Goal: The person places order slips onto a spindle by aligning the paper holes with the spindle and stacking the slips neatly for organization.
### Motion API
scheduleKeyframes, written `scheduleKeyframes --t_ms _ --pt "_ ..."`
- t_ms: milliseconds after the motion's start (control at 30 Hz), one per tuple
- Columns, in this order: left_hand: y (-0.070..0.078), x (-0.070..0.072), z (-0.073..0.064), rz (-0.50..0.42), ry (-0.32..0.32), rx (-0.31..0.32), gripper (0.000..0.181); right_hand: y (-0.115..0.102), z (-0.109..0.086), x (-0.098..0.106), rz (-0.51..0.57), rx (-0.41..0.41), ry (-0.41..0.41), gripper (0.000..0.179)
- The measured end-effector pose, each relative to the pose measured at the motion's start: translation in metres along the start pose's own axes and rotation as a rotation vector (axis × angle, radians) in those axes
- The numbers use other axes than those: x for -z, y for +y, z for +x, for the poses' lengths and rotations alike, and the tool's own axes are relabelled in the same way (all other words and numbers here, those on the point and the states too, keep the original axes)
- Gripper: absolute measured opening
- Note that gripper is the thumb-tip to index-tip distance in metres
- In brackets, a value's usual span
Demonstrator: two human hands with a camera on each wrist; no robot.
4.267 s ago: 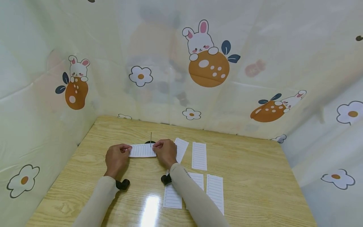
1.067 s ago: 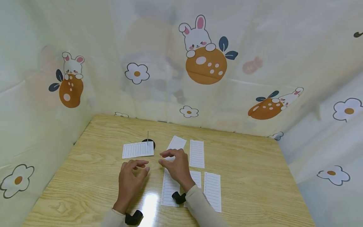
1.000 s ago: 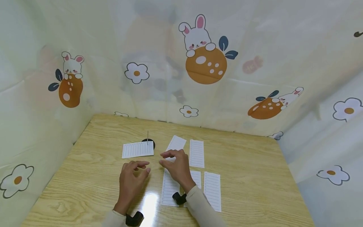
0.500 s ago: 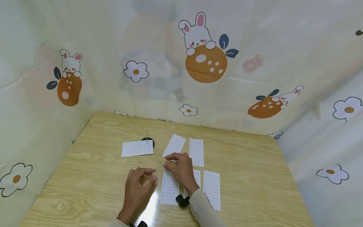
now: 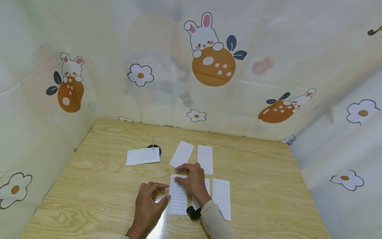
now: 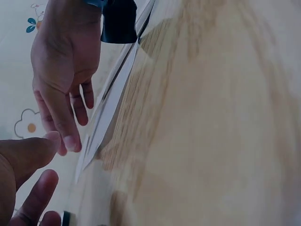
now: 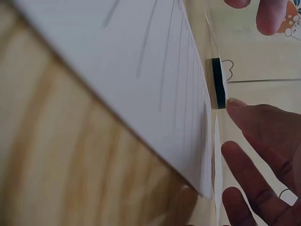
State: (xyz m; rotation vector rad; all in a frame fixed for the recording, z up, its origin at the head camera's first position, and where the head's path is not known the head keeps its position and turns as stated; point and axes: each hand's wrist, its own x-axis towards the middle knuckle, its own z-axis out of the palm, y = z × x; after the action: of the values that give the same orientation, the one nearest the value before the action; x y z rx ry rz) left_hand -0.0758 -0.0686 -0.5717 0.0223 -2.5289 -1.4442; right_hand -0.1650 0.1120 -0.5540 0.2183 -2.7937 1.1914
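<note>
My left hand [image 5: 147,207] is beside the left edge of the front-left lined paper slip [image 5: 177,202], its thumb and forefinger apart with nothing between them. Over the far end of this slip is my right hand [image 5: 193,182], fingers loosely bent and holding nothing. In the right wrist view the lined slip [image 7: 155,70] spreads large below the right hand [image 7: 268,155]. Farther back, a paper spike with a thin upright pin [image 5: 153,141] and a round black base [image 5: 158,149] has another lined slip [image 5: 141,156] on it, the pin rising near its right end.
Two lined slips lie behind the right hand, a tilted slip [image 5: 182,153] and a straight slip [image 5: 205,159]. In front, a partly hidden slip [image 5: 195,203] and a right-hand slip [image 5: 222,199] complete the row on the wooden table [image 5: 262,186]. A printed curtain [image 5: 167,103] surrounds it.
Earlier both hands held a slip at the spike; they have let it go and it stays there. Both hands have come nearer and rightward to the front-left slip.
</note>
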Motion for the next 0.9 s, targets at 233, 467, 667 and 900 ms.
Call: scheduleKeyframes --t_ms 233,467,667,900 --pt "0.0024 -0.0040 -0.0035 0.016 -0.017 -0.003 0.041 0.0046 -0.0020 0.0023 -0.029 -0.010 -0.028 0.032" --pt "0.0032 -0.0060 -0.0053 0.043 -0.044 -0.009 0.043 0.0073 0.0000 0.0022 -0.063 -0.037 -0.043 0.032" --pt "0.0004 -0.0082 -0.0055 0.095 -0.074 -0.036 0.045 0.0073 0.0020 0.0023 -0.034 -0.040 -0.058 0.033" --pt "-0.0028 -0.0101 -0.0065 0.135 -0.070 -0.103 0.046 0.0090 0.0019 0.0026 -0.007 -0.031 -0.064 0.031"
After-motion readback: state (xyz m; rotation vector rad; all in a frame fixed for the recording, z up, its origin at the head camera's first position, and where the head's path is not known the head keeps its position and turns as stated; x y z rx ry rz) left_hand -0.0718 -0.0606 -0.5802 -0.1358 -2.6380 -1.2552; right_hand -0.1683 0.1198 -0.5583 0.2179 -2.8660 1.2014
